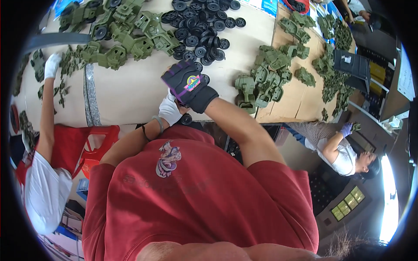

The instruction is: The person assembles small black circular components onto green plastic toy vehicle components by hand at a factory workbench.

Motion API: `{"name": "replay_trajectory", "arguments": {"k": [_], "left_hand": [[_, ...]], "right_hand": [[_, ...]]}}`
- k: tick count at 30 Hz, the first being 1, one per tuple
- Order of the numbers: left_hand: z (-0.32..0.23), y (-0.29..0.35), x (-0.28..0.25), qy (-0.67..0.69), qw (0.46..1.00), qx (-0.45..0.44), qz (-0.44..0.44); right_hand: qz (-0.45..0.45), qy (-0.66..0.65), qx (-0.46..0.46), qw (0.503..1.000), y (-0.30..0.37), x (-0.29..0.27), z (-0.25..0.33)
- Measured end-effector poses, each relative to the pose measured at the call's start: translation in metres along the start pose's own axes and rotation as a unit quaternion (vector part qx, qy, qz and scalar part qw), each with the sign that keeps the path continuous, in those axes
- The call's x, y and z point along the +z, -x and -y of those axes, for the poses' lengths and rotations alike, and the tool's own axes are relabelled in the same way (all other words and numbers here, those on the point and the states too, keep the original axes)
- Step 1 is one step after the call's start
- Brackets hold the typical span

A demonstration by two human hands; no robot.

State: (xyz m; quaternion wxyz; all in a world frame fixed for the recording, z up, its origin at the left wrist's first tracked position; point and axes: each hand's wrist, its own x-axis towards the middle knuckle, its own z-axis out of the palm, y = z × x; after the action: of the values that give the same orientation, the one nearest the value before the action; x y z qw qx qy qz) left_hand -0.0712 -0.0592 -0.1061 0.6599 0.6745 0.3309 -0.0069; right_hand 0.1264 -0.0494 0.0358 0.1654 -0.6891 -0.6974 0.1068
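My left hand (170, 110), in a white glove, is closed at the near table edge. Over it lies my right hand (188, 82), in a black and purple glove, its fingers curled downward. The right hand covers most of whatever is between them. A black toy wheel (186, 118) shows right beside the left glove; whether a hand grips it, I cannot tell. Just beyond the right glove spreads a pile of black wheels (198, 28). Green plastic toy vehicle bodies (148, 35) are heaped at the far left, and more green vehicle bodies (265, 82) sit to the right.
Heaps of small green parts (342, 37) cover the far right end of the cardboard-topped table (126, 93). A black bin (348, 65) stands there. At the left, a co-worker's white-gloved hand (52, 65) reaches over the table near a red chair (102, 135). Another person (344, 152) works at the right.
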Motion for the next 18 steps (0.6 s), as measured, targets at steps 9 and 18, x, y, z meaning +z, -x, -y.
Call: {"name": "replay_trajectory", "arguments": {"k": [9, 18], "left_hand": [[-0.023, -0.011, -0.004, -0.14, 0.987, 0.076, -0.034], [0.043, -0.031, -0.023, -0.215, 0.975, 0.052, 0.022]], "right_hand": [[0.019, -0.034, 0.058, 0.998, 0.032, 0.028, 0.009], [-0.016, -0.023, 0.03, 0.999, 0.007, 0.04, 0.008]]}}
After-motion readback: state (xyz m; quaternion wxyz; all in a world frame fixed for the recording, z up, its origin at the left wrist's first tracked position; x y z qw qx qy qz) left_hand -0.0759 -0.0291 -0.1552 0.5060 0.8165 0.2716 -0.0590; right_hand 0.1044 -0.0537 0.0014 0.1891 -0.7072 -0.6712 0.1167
